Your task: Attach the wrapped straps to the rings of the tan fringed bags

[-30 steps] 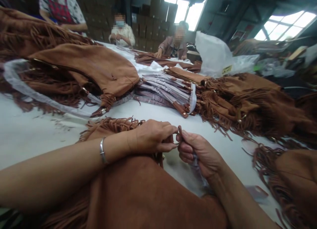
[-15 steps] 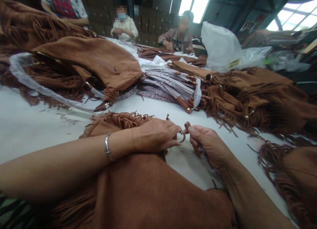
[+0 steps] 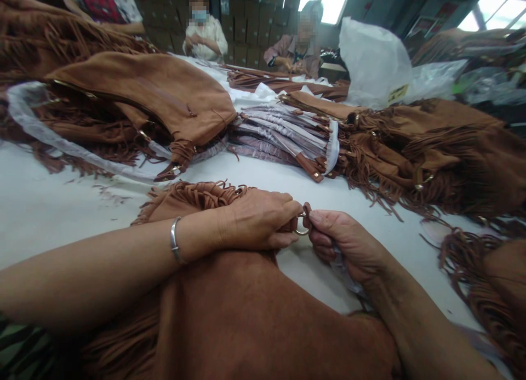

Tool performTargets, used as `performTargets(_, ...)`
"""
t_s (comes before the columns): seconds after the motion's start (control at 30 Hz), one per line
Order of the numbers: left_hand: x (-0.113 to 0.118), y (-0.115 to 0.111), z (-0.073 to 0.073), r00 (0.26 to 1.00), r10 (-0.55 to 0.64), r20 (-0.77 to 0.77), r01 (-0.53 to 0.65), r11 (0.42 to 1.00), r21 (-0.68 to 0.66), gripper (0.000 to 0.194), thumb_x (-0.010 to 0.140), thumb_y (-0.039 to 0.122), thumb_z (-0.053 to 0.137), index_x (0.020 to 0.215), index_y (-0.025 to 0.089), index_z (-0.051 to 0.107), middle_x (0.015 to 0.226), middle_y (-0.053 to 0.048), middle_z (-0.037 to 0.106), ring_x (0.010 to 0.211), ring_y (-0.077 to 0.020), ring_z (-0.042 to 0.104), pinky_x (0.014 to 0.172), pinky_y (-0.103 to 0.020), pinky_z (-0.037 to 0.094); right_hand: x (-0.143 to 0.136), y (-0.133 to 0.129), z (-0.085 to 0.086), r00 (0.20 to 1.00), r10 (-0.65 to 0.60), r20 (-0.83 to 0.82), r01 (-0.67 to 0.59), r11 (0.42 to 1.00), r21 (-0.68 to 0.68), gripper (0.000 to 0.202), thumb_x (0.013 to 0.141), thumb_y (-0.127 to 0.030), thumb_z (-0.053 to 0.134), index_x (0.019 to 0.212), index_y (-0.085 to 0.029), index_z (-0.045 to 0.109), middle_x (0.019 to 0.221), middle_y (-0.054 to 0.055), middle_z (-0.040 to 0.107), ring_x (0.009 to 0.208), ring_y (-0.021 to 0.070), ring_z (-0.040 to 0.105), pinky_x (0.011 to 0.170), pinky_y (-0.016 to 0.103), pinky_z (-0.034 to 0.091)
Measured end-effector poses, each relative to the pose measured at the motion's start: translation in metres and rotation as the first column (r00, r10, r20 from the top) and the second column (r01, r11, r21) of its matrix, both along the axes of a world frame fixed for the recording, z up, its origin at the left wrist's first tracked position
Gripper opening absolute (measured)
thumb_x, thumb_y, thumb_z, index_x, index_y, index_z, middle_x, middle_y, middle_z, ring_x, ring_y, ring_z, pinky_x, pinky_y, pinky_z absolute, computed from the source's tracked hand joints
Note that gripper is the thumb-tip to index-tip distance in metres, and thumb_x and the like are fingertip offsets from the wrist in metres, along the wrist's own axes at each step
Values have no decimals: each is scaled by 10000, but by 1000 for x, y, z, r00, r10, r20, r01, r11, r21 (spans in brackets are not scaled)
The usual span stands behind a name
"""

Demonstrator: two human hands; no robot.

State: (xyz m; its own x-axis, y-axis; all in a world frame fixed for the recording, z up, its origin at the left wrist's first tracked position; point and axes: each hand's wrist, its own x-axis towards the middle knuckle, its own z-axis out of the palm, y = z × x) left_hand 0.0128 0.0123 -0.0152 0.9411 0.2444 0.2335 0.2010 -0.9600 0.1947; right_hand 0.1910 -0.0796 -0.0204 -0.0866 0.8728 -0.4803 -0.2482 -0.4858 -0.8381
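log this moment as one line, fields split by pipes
left hand: closed on brown tab beside metal ring | right hand: pinching strap end at metal ring | near: brown bag | beyond: wrapped straps

From the person's head, close behind and above the hands [image 3: 258, 220], the single view faces forward and down, reaching far beyond them across the counter [image 3: 257, 171].

A zipped brown bag [image 3: 164, 90] lies at left on the bench [image 3: 255, 173], fringed brown bags [image 3: 447, 150] at right; beyond are white plastic [image 3: 372, 62], three people [image 3: 208, 40] and stacked boxes [image 3: 250, 29].
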Motion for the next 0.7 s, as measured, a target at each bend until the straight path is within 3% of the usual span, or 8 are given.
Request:
performTargets(0.1,-1,0,1,1000,-15,16,14,1000,24,278,853,359,498,1034,150,518,894,-50,608,770,-175,589,640,-277,461,0,0,1,999,-6,-38,6,1000,6,298,758,-417,671,729,-152,540,455,-91,352,367,23,251,367,160,171)
performTargets(0.33,1,-1,-2,999,-35,-30,41,981,189,297,896,403,432,917,120,518,865,-96,623,728,-207,602,611,-314,477,-1,0,2,998,-24,51,23,999,26,286,771,-417,655,723,-160,539,453,-80,381,376,33,228,367,163,170)
performTargets(0.7,2,2,-5,995,-103,11,96,954,285,287,888,411,442,882,132,510,809,-72,628,671,-193,609,543,-296,466,2,-2,2,997,71,-24,-71,997,-10,298,782,-414,646,694,-151,538,454,-85,359,377,28,226,375,165,164)
